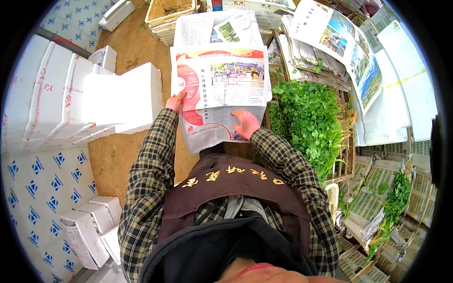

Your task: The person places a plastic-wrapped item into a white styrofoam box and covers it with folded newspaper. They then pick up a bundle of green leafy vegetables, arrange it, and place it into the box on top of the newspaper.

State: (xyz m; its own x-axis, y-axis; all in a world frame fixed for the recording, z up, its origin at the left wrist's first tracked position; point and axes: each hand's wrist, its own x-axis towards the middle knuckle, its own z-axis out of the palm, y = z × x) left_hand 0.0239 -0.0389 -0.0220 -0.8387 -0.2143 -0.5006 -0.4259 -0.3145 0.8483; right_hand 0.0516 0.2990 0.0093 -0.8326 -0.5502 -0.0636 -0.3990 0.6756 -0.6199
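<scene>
A printed newspaper sheet (244, 93) with a red and white layout and a colour photo lies spread before me, over other newspaper sheets (193, 30). Its near part hangs down towards my apron (233, 187). My left hand (176, 102) pinches the sheet's left edge, with the fingers partly hidden. Above the lower right of the paper, my right hand (246, 123) has its fingers apart and holds nothing. Whether its fingertips touch the paper, I cannot tell. Whatever supports the sheets is mostly covered.
To the right, leafy green herb bunches (308, 123) with pale roots lie in a crate, beside stacked newspapers (315, 65). White foam boxes (138, 95) stand at left. Yellowish plastic crates (164, 24) are at the back. Slatted crates (368, 191) sit at lower right.
</scene>
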